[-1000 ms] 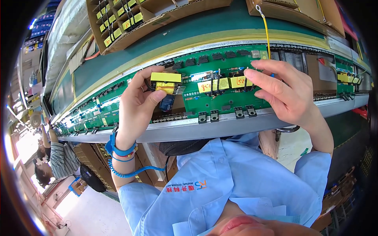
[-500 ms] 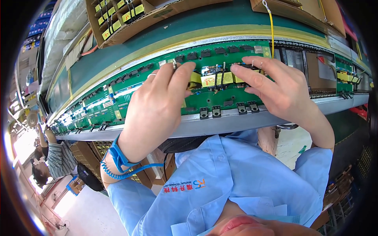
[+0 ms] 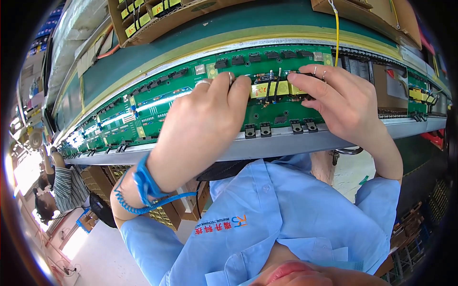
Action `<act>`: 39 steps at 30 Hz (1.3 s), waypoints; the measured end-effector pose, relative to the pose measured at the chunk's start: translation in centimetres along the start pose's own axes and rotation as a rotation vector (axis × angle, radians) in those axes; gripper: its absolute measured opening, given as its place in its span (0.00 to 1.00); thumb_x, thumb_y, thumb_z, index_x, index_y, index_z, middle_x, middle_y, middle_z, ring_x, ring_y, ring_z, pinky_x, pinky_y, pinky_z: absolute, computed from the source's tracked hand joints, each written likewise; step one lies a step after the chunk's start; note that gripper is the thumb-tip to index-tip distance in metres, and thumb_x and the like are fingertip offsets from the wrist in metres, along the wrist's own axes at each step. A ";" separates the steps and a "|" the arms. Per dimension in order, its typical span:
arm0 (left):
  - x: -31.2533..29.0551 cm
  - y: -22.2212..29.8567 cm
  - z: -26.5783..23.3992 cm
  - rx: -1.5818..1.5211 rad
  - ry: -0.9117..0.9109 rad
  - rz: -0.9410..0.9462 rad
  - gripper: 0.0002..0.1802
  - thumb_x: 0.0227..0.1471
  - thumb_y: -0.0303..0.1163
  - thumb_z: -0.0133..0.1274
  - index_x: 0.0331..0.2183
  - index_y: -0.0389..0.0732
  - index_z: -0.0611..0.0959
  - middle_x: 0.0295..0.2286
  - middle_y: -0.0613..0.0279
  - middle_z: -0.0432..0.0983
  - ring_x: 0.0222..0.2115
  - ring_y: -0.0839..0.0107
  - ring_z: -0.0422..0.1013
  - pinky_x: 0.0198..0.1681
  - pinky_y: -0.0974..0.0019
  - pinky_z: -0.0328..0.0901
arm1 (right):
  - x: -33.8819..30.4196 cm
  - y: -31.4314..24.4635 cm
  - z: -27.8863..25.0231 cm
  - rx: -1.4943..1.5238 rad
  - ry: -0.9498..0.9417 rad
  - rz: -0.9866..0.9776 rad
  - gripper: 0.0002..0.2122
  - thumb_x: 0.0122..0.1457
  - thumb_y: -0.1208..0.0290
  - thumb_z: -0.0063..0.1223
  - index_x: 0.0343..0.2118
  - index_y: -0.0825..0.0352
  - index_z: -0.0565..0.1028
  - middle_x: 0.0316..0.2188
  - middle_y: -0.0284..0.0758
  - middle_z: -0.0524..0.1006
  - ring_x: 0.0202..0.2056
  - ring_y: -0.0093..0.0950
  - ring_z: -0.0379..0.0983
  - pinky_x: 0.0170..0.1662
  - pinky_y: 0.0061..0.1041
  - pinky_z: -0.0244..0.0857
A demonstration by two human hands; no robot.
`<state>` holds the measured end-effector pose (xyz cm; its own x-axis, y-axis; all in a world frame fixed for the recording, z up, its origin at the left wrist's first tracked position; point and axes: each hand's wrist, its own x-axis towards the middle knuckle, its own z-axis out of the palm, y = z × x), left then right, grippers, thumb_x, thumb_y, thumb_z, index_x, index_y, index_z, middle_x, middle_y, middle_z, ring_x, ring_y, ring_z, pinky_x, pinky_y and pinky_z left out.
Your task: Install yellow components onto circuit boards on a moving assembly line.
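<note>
My left hand (image 3: 205, 112) blocks view, can't tell grip. Right hand (image 3: 346, 102), fingers parted, beside yellow rectangular component (image 3: 295, 89); brown cardboard box (image 3: 191, 10), eleven o'clock.

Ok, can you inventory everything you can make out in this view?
Cardboard boxes: at least three, brown, top left, top right, lower left
Circuit boards: several, green, across the middle
Blocks: several, yellow, on boards and in the top-left box
Rail: one, grey, along the boards' near edge
Worktop: one, green, beyond the boards
Wires: two, yellow, upper right
Wrist strap: one, blue, left wrist
Co-worker: one, striped top, far left
Shirt: one, light blue, lower middle
Left hand: one, bare, over a board
Right hand: one, bare, at a block
</note>
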<state>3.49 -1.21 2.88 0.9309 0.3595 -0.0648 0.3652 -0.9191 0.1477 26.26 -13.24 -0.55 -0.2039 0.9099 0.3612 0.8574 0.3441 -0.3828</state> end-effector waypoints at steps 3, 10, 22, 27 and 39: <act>-0.1 -0.3 0.4 0.101 0.104 0.083 0.19 0.44 0.26 0.53 0.42 0.35 0.76 0.32 0.56 0.73 0.26 0.69 0.74 0.22 0.71 0.70 | 0.2 -0.1 0.3 0.012 0.012 0.010 0.24 0.38 0.79 0.65 0.44 0.64 0.78 0.37 0.37 0.79 0.33 0.35 0.78 0.32 0.29 0.74; 0.0 -0.1 1.4 0.094 0.203 0.086 0.20 0.43 0.26 0.54 0.42 0.35 0.76 0.33 0.56 0.74 0.28 0.68 0.74 0.24 0.70 0.72 | 0.0 -0.2 0.0 -0.027 0.030 0.004 0.24 0.38 0.78 0.65 0.45 0.64 0.78 0.38 0.38 0.79 0.34 0.35 0.79 0.33 0.29 0.74; 5.8 4.7 1.4 -0.472 0.169 0.200 0.41 0.43 0.22 0.59 0.60 0.41 0.65 0.41 0.49 0.74 0.32 0.51 0.74 0.35 0.54 0.71 | -6.8 -6.0 -1.6 -0.193 0.098 -0.064 0.19 0.45 0.68 0.57 0.44 0.61 0.78 0.39 0.31 0.78 0.24 0.22 0.72 0.21 0.19 0.66; 9.9 7.5 3.5 -0.730 0.186 0.306 0.40 0.46 0.21 0.56 0.60 0.39 0.63 0.49 0.44 0.71 0.41 0.49 0.75 0.42 0.55 0.71 | -8.1 -5.6 -1.1 -0.456 -0.245 0.169 0.18 0.48 0.69 0.52 0.46 0.62 0.72 0.41 0.30 0.76 0.24 0.21 0.70 0.21 0.20 0.67; -1.2 5.2 2.0 -0.589 0.402 0.245 0.33 0.41 0.18 0.59 0.53 0.36 0.74 0.49 0.49 0.71 0.50 0.50 0.69 0.50 0.54 0.68 | -11.3 -3.1 -3.8 -0.713 -0.297 0.348 0.24 0.51 0.74 0.50 0.55 0.60 0.70 0.46 0.26 0.77 0.31 0.25 0.71 0.29 0.24 0.70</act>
<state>4.29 -6.76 1.72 0.8755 0.2909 0.3859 -0.0145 -0.7824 0.6225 27.74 -25.48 -0.24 0.0966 0.9943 0.0455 0.9669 -0.1046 0.2329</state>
